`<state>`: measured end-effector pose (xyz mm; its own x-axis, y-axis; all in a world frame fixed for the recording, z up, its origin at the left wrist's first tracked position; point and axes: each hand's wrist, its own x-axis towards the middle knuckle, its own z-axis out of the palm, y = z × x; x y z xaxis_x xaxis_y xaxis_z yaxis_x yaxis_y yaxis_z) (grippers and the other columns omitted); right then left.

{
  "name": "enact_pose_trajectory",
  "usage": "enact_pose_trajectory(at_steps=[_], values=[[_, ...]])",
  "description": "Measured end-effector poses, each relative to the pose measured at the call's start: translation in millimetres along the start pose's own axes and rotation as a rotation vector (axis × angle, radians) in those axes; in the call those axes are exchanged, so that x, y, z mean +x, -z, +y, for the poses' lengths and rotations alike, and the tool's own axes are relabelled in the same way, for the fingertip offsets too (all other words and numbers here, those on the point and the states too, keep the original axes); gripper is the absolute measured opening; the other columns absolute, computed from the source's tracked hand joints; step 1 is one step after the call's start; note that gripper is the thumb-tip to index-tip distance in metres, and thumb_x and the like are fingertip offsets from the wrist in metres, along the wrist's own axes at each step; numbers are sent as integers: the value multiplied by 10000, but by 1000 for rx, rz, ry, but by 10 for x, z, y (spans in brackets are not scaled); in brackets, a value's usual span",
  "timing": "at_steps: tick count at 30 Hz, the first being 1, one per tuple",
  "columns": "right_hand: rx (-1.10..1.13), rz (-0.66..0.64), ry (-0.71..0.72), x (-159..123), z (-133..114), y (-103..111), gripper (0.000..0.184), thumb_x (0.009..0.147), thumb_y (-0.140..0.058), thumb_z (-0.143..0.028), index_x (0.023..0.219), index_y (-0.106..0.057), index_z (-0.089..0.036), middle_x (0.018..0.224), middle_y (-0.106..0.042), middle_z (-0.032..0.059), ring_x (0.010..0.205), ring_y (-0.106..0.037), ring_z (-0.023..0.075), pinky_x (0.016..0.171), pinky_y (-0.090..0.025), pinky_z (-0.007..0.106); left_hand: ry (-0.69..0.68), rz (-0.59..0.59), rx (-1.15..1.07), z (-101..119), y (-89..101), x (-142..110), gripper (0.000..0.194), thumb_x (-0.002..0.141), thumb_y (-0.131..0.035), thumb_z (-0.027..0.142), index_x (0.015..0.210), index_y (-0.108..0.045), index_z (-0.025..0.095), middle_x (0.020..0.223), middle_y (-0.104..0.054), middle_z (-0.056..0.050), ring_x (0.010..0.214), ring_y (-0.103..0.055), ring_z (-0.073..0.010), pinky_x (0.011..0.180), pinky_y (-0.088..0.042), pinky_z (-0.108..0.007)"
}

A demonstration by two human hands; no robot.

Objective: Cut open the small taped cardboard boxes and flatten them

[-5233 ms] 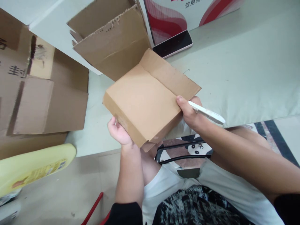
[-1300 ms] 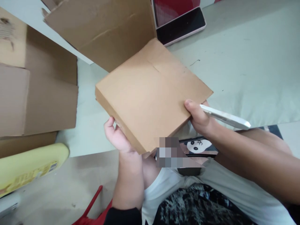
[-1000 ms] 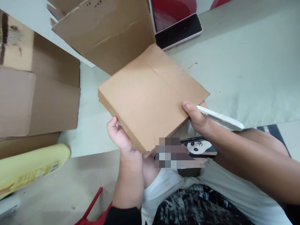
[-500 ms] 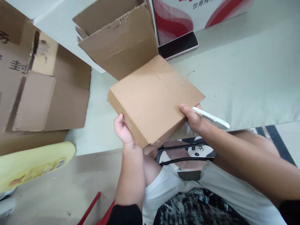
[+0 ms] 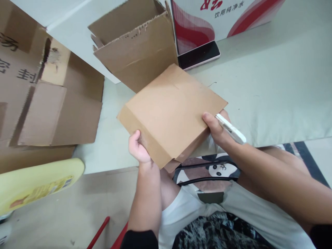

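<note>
A flat brown cardboard box is held tilted above the table's front edge, between both hands. My left hand grips its left side with the thumb on the narrow side panel; the other fingers are hidden beneath. My right hand pinches the right edge, thumb on top. A white utility-knife-like tool is also tucked in my right hand, pointing down and right; its far end is hidden by the hand. Behind the flat box stands an open cardboard carton with a torn upper edge.
A phone lies against a red and white drinking-water box on the pale green tabletop. Large cartons stand at left, above a yellow rounded object. A panda-print bag is at my lap.
The flat box has tipped so its left side panel shows more broadly. The white tool in my right hand has swung slightly steeper. The view has shifted a little.
</note>
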<state>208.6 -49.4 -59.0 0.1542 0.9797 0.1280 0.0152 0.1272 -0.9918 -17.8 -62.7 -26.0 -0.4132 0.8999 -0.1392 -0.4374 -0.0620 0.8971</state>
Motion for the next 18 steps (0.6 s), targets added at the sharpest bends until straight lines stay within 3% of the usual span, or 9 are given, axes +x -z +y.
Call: enact_pose_trajectory(at_steps=[6, 10, 13, 15, 18], values=[[-107, 21, 38, 31, -32, 51, 611, 824, -673, -774, 1186, -632, -284, 1042, -749, 112, 1146, -712, 363, 1052, -556, 590, 11, 8, 5, -8, 15, 9, 200, 743, -700, 401, 821, -691, 217, 1081, -766, -46, 1371, -599, -298, 1055, -535, -357], [-150, 132, 46, 37, 13, 96, 640, 800, -646, -830, 1111, -566, -276, 984, -678, 74, 959, -683, 302, 807, -574, 490, 37, 15, -13, -6, 26, 30, 195, 738, -713, 395, 808, -691, 214, 1049, -766, -47, 1337, -620, -291, 1042, -538, -350], [-107, 177, 30, 77, 54, 145, 556, 851, -622, -788, 1051, -495, -285, 778, -530, -13, 675, -552, 191, 580, -453, 358, 58, 37, -41, 0, 28, 59, 205, 687, -750, 386, 774, -688, 210, 983, -762, -40, 1283, -645, -280, 982, -550, -320], [-101, 199, 50, 112, 63, 172, 488, 870, -652, -720, 1034, -474, -296, 712, -446, -47, 591, -480, 159, 532, -402, 333, 72, 45, -51, 2, 23, 75, 213, 674, -758, 384, 778, -690, 211, 967, -760, -34, 1255, -654, -274, 965, -549, -313], [-183, 217, 99, 130, 29, 182, 377, 876, -719, -560, 1033, -487, -306, 770, -523, -29, 637, -547, 165, 577, -464, 354, 51, 71, -53, 0, 10, 92, 220, 665, -757, 375, 803, -693, 217, 936, -757, -26, 1242, -656, -264, 970, -538, -305]])
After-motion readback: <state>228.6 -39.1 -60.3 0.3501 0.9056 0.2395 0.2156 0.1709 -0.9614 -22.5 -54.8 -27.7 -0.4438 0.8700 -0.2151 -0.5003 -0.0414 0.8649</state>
